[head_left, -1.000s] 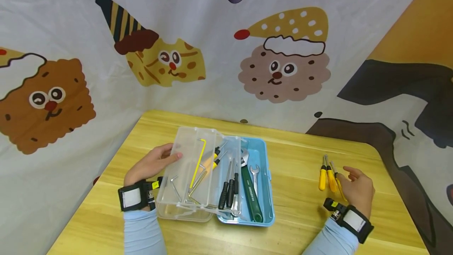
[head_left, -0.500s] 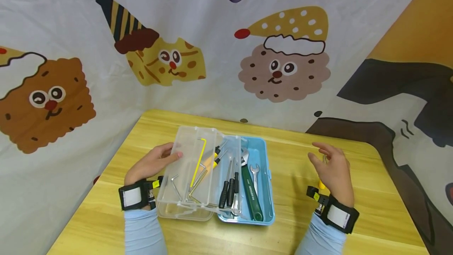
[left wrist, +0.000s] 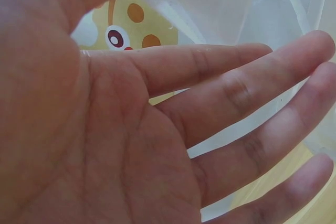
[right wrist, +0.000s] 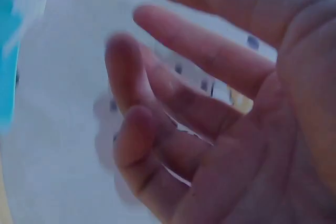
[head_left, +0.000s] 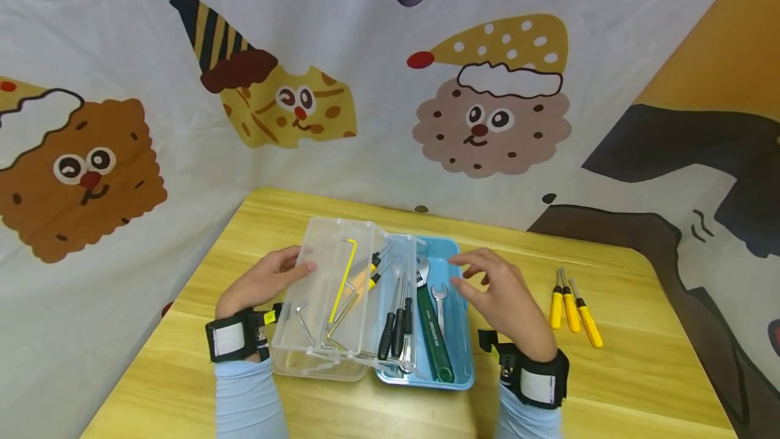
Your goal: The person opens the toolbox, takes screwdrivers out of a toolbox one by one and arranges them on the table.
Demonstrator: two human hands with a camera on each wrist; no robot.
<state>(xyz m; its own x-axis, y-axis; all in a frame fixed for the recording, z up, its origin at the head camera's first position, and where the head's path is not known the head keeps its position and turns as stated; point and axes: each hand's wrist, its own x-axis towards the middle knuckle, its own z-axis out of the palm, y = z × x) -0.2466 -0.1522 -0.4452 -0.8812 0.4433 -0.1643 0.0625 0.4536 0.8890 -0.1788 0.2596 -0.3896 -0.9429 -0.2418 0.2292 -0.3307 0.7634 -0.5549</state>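
My left hand (head_left: 268, 282) grips the left side of a clear plastic tray (head_left: 323, 236), thumb on its face and fingers behind it. In the left wrist view those fingers (left wrist: 236, 85) look nearly straight. The tray holds several hex keys (head_left: 344, 280) and overlaps the blue toolbox (head_left: 449, 246). Inside the toolbox lie black-handled screwdrivers (head_left: 397, 334), a green-handled adjustable wrench (head_left: 434, 341) and a small open-end wrench (head_left: 439, 297). My right hand (head_left: 502, 297) hovers at the toolbox's right edge, its fingers loosely bent around nothing.
Three yellow-handled screwdrivers (head_left: 571, 310) lie side by side on the wooden table (head_left: 640, 358) at the right. A clear plastic lid (head_left: 323, 366) shows below the tray. A cartoon-printed cloth (head_left: 378, 168) hangs behind the table.
My right hand has moved left from the yellow-handled screwdrivers to the blue toolbox's edge, leaving all three in full view. My left hand and the tray have stayed in place.
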